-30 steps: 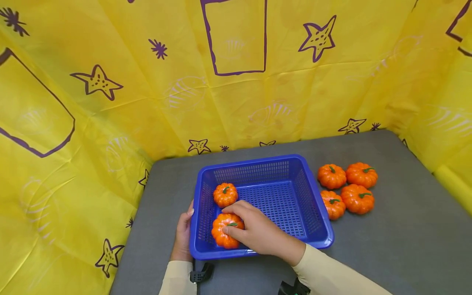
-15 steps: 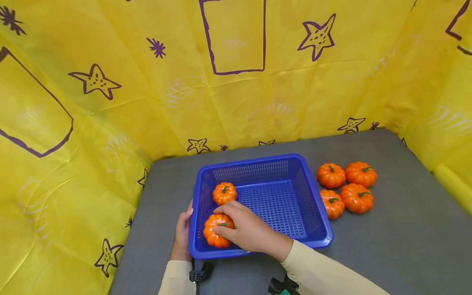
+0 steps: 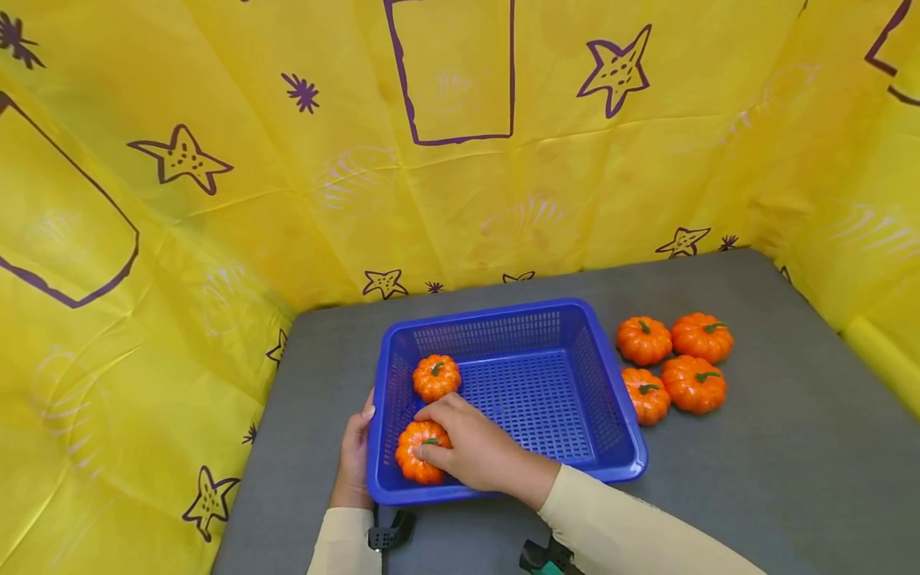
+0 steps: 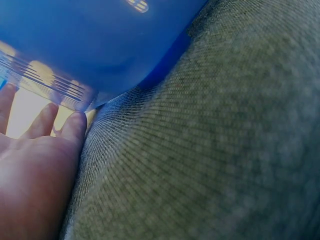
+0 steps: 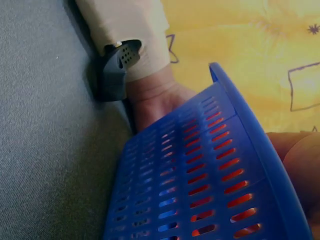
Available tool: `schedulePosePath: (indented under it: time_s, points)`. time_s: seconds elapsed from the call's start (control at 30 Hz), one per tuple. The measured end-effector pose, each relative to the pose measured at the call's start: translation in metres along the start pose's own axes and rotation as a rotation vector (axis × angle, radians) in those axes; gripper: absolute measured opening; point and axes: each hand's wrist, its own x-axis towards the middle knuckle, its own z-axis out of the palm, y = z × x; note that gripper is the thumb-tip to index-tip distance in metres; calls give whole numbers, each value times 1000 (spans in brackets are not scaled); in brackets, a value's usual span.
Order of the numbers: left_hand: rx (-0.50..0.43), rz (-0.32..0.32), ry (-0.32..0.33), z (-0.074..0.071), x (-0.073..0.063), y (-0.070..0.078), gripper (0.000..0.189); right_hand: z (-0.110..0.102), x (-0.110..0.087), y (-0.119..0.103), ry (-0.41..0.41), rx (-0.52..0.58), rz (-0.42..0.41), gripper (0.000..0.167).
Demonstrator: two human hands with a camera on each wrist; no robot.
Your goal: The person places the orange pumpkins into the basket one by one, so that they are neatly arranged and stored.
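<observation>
In the head view, my right hand reaches over the near rim of a blue plastic basket. Thumb and fingers grip a small orange pumpkin with a green stem, low in the near left corner. Behind it a second pumpkin sits inside the basket. My left hand rests against the basket's left outer side. In the left wrist view its fingers extend to the slotted wall. The right wrist view shows the slotted near wall, orange behind its slots, and part of my right hand.
Just right of the basket several more pumpkins sit in a cluster on the grey tabletop. A yellow patterned cloth hangs behind and at both sides. Black straps with devices are on the wrists.
My right hand has moved left with the pumpkin, bringing it closer to the basket's left wall. Over the last half second it has barely shifted. The left hand stays at the basket's side.
</observation>
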Motion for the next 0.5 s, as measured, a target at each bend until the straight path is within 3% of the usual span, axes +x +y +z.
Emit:
schedulePosePath:
  time_s: [0.5]
  points:
    - [9, 16, -37, -5, 1, -1, 65, 2, 1, 2, -36, -83, 73, 35]
